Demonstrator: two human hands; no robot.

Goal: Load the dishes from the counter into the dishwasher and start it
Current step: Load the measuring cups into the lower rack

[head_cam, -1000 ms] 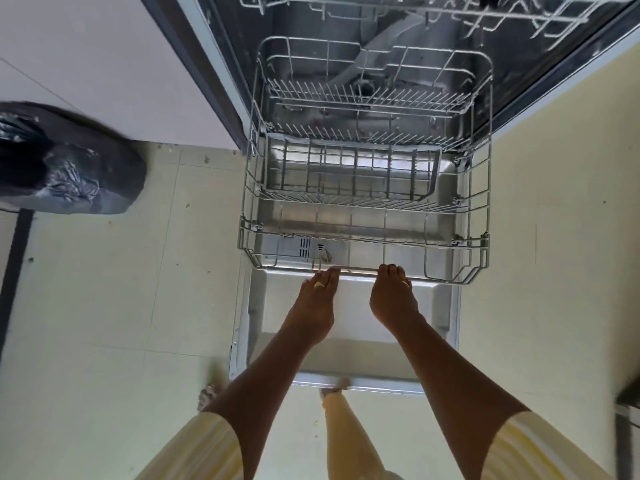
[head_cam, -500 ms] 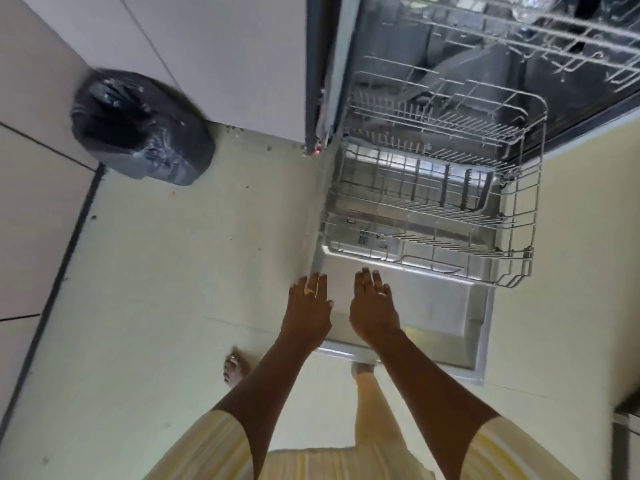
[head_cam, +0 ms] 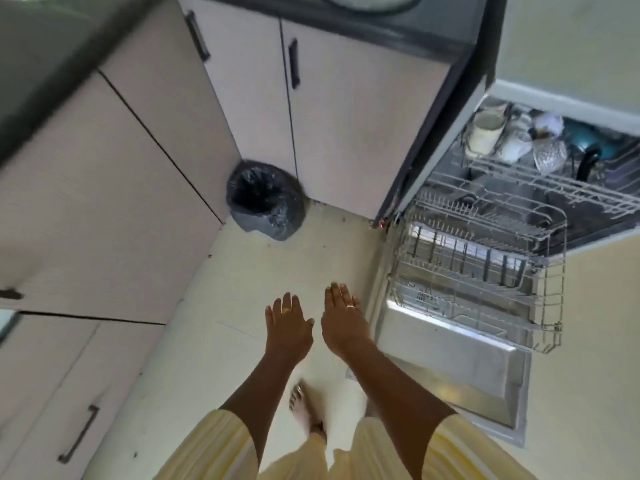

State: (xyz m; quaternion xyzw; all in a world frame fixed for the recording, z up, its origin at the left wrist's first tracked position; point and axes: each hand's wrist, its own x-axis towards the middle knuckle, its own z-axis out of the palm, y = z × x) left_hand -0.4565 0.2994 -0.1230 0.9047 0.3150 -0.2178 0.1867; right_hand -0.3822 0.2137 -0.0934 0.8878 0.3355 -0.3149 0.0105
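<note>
L hand (head_cam: 287, 328) & R hand (head_cam: 341, 322) hover side by side over the floor, palms down, fingers straight, holding nothing. Dishwasher door (head_cam: 460, 374) lies open at approx 3 o'clock from R hand, w/ lower rack (head_cam: 479, 271) pulled out over it. Upper rack (head_cam: 519, 181) at 1 o'clock carries mugs (head_cam: 485, 131). Bin (head_cam: 263, 204) w/ black liner at 11 o'clock, against cabinets (head_cam: 346, 133).
</note>
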